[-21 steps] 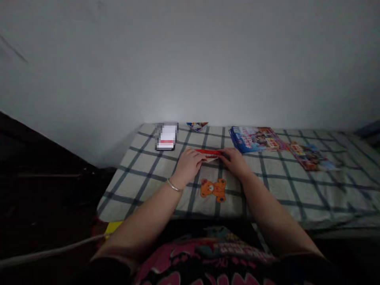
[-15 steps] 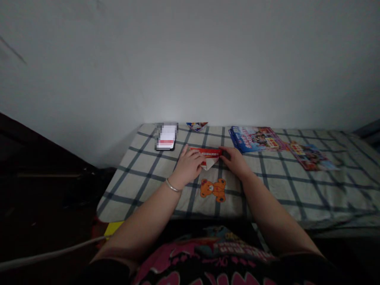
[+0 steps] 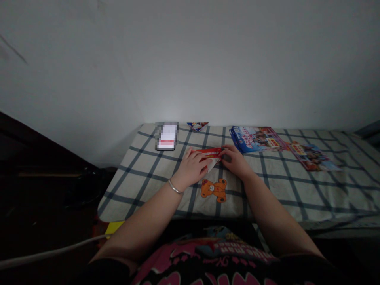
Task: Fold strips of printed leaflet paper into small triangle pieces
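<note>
Red folded paper [image 3: 211, 152] stretches sideways, tip nearward, gripped by left hand [image 3: 191, 168] and right hand [image 3: 236, 161].

Head view: over a checked cloth [image 3: 142, 190], the left hand [image 3: 191, 168], a bracelet [image 3: 175, 187] at its wrist, lies across the left part of a folded red-and-white paper [image 3: 211, 152], while the fingertips of the right hand [image 3: 236, 161] meet its right end. A bear print [image 3: 214, 190] shows on the cloth between the forearms. Toward the wall [image 3: 190, 59] lie, left to right, a phone [image 3: 168, 136], its screen lit and pixelated, a folded triangle [image 3: 197, 126] and a stack of leaflets [image 3: 257, 138].
</note>
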`<state>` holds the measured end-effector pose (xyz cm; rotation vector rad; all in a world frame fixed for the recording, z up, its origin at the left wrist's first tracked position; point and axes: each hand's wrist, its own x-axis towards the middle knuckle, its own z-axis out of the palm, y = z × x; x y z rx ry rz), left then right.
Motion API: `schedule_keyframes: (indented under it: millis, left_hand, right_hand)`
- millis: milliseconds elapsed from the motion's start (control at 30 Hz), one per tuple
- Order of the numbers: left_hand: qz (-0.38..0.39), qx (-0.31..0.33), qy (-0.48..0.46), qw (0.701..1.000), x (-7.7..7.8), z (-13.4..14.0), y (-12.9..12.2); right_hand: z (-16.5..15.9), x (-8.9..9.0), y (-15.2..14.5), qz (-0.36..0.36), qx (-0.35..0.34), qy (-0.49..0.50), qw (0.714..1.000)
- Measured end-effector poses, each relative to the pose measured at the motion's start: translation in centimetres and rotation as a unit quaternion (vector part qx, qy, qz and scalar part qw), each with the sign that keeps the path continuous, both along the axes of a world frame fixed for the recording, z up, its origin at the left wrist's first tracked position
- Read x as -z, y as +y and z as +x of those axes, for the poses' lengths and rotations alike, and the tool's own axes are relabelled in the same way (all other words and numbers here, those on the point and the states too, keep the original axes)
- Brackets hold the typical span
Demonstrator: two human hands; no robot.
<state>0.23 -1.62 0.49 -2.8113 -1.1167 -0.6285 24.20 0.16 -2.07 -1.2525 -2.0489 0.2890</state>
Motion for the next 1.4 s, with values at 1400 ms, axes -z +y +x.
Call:
schedule_keyframes:
  millis: [1400]
  left_hand:
    - [-0.015, -0.055, -0.016, 0.998, 0.6, 0.5, -0.4]
  right_hand:
    - [-0.2, 0.1, 0.6, -0.009, 0.065, -0.081, 0.995]
